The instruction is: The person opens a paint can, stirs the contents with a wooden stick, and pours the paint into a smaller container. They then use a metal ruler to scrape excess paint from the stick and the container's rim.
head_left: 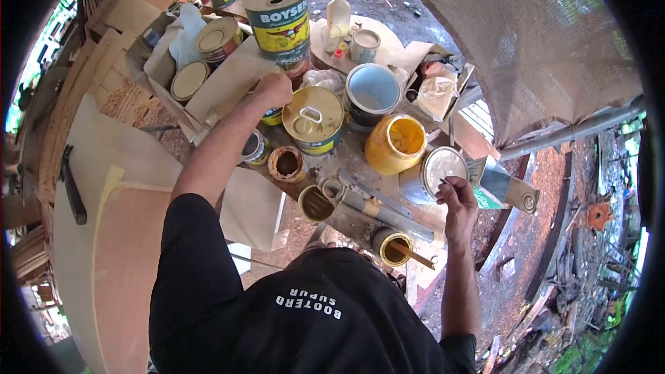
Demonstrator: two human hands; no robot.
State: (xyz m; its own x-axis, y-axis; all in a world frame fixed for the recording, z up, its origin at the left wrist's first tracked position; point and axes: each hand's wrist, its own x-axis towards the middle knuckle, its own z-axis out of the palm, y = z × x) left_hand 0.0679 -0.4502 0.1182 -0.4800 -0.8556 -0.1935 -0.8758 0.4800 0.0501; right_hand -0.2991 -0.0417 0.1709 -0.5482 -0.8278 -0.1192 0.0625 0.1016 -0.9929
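The left hand (pixel 274 90) is seen from its back, in front of the lower part of the large Boysen can (pixel 280 24). Its fingers curl inward and out of sight, so I cannot tell whether they are closed on anything, nor whether they touch that can. Below the left wrist a small can (pixel 271 117) shows only in part, the forearm covering one side (its label cannot be read).

The right hand (pixel 460 197) is over the near right part of a pale-topped can (pixel 443 165), thumb and fingertips pinched together on a small dark thing (pixel 443 181). What that is cannot be made out, and the hand hides part of the can's edge; whether it touches the rim is unclear.

Between the two hands, on the bench (pixel 355 151), are a gold-lidded can (pixel 312 116) with a handle on top, a bucket (pixel 374 88) with a pale blue inside, and an open yellow jar (pixel 388 149) just beside the pale-topped can. Nearer the body, a wooden stick (pixel 417 256) leans out of an open can (pixel 393 253) (its lower end is out of sight inside).

The black shirt (pixel 305 325) is cut off by the bottom edge and covers whatever lies beneath it. Mesh cloth (pixel 540 34) blocks much of the ground at upper right, and the lens darkens the corners.
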